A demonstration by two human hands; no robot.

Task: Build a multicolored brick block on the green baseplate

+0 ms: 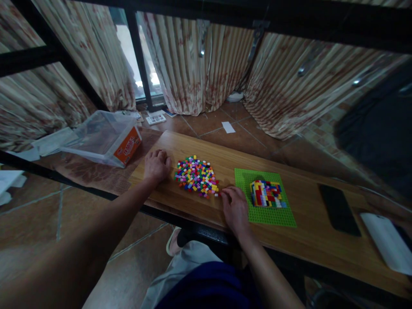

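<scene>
Multicoloured small plastic bricks lie in a loose, low pile [197, 176] on the long, light-brown wooden counter [189, 207], and we take this pile as our landmark. Among them we see red, yellow, white, green, blue, orange, pink and purple pieces.

Just beside the pile on its left, our bare left hand [157, 166] rests on the counter. Its grip is loosely bent, with the thumb a little apart from the fingers, and we see nothing held in it.

Our bare right hand [236, 209] is at the pile's near right edge, its thumb and forefinger reaching the outermost bricks. This grip is drawn nearly together beside a red piece; we cannot tell whether it pinches that piece or only touches it.

To the right of the pile, beyond our right hand, lies a bright green, studded square baseplate [262, 216]. On it stands a compact block-like build of red, yellow, white and blue bricks [266, 194].

Well to the right of the pile are a flat black rectangular object [340, 210] and, farther out, a white rounded oblong object [387, 241]. To the pile's far left sits a clear plastic box with an orange label [99, 139]. Beyond the pile, a white paper slip [228, 127] lies on the brown tiled floor [206, 124], before striped, patterned curtains [196, 68].
</scene>
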